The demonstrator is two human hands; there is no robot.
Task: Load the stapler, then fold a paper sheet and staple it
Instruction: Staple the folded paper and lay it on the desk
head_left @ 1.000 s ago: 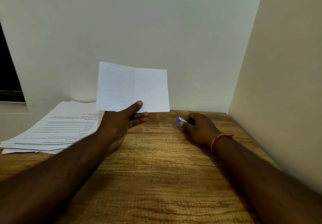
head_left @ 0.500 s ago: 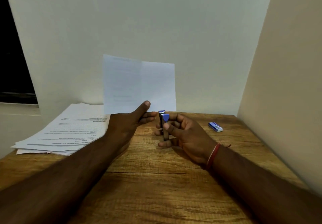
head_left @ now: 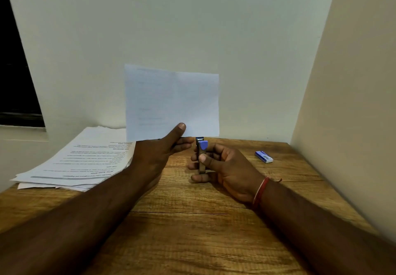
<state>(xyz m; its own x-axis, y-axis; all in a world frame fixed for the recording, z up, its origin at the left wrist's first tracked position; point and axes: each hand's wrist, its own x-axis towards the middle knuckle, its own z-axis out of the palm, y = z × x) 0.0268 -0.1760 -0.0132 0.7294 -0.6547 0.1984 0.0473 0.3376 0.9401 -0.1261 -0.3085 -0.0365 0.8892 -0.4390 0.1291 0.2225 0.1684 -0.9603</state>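
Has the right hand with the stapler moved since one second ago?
Yes. The right hand lifted the stapler off the table and brought it left, up to the lower edge of the folded paper, away from the staple box.

A matt, grained wooden table (head_left: 192, 232) is shown. The folded sheet (head_left: 171, 103) and the stack (head_left: 81, 161) are of thin matt paper. The stapler (head_left: 201, 157) is of glossy metal, capped with smooth blue plastic. Matt painted walls (head_left: 192, 28) are seen.

The scene is viewed from head height, forward and down, across the near wooden table (head_left: 192, 232) toward the far wall (head_left: 192, 28).
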